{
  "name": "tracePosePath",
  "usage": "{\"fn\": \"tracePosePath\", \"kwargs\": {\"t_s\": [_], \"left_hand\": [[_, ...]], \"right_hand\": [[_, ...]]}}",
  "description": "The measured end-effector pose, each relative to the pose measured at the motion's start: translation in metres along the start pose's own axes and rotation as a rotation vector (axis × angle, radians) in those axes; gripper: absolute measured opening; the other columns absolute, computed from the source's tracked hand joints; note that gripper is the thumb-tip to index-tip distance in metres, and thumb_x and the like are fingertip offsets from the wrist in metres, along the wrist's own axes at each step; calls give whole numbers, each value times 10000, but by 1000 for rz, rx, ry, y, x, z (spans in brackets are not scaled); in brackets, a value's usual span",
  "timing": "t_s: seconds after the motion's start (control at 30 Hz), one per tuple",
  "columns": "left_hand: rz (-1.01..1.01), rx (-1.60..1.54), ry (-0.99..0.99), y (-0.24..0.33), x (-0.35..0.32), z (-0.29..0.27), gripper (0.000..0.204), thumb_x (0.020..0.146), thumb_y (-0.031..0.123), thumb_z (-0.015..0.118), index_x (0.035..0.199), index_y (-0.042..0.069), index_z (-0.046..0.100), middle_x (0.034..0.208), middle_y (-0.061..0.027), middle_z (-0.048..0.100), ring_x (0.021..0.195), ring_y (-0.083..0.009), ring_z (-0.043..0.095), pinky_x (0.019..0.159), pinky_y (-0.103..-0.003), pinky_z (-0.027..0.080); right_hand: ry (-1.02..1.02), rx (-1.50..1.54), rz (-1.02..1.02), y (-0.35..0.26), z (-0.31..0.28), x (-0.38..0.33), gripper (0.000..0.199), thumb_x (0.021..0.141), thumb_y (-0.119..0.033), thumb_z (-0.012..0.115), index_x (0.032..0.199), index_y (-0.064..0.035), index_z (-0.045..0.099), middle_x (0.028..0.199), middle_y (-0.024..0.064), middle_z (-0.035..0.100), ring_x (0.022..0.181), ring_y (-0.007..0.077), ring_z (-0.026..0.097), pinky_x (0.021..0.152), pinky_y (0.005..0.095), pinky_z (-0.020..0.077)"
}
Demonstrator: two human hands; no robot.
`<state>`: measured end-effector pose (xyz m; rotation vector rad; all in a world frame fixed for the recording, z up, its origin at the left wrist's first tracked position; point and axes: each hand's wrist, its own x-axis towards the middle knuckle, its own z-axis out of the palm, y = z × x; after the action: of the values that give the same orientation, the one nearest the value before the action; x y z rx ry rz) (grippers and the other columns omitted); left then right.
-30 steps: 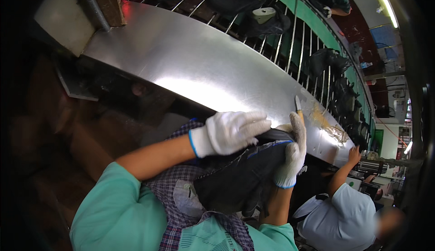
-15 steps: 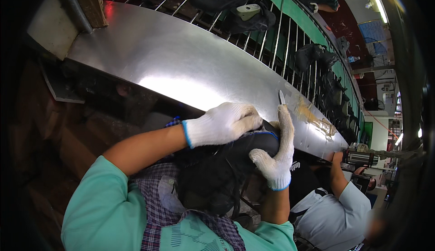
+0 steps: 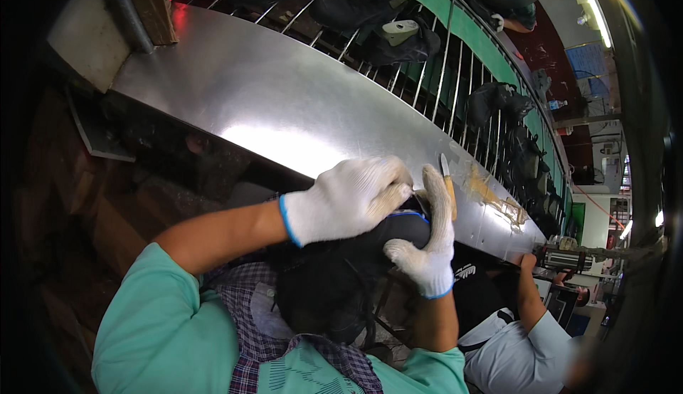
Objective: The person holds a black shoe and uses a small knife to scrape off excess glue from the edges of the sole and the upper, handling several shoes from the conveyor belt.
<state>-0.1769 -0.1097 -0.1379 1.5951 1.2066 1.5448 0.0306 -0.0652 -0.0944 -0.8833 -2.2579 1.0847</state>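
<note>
gloved hands working a dark shoe at the steel bench

signs and labels are few: a blue rectangular board (image 3: 588, 61) hangs on the far wall at upper right, and a green panel (image 3: 578, 219) stands low on the right beyond the bench; their markings are too small to tell.

since the earlier frames the left hand has slid further over the shoe toward the bench edge, the right hand has turned upright with its fingers pointing up, and the whole view has tilted so the bench sits a little higher.

left hand (image 3: 346, 198), in a white knit glove with a blue cuff, is curled over the top of the dark shoe (image 3: 334, 287), pressing it down against the lap. right hand (image 3: 429, 241), gloved the same, cups the toe end of the shoe, fingers extended upward and only loosely closed. a small blade with a wooden handle (image 3: 448, 187) rises just beside the right fingertips; whether the fingers grip it cannot be told.

yellowish glue smears (image 3: 494, 198) lie on the steel bench (image 3: 270, 102). behind it a wire rack (image 3: 455, 74) holds dark shoes (image 3: 498, 98), with a pale tape roll (image 3: 397, 31) lying among them.

a second person's arm (image 3: 530, 291) reaches up at lower right.
</note>
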Motion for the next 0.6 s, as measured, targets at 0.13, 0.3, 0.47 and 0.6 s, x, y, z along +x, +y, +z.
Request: {"fn": "tracePosePath", "kwargs": {"t_s": [0.13,0.3,0.47,0.6], "left_hand": [[258,164,35,-19,-17,3,179,973,126,748,1055,-27,704,923,-163,748,787,-256,774,676,-354,648],[405,195,-211,-18,-48,-22,193,898,119,792,1008,-7,695,1051,-170,746,841,-285,775,706,-365,672],[166,334,-234,-15,-95,-53,797,778,125,844,1477,-56,506,1439,-270,597,1145,-399,730,943,-422,647],[90,215,-456,-10,-73,-48,961,755,82,818,1597,-36,371,1540,-287,517,1202,-411,711,973,-425,635]], "right_hand": [[-325,-23,363,-18,-18,30,963,756,-559,904,1417,63,583,1260,206,699,1131,303,709,989,418,578],[-359,-184,242,5,-41,14,749,854,-504,813,1381,-4,630,1239,204,719,1144,344,720,1006,424,570],[-267,-230,152,1,-38,7,836,758,-529,904,1361,-4,657,1286,193,706,1177,341,708,1027,433,562],[-233,-244,127,-15,-31,9,876,644,-509,984,1300,-4,697,1264,180,712,1160,328,716,1013,430,569]]}}
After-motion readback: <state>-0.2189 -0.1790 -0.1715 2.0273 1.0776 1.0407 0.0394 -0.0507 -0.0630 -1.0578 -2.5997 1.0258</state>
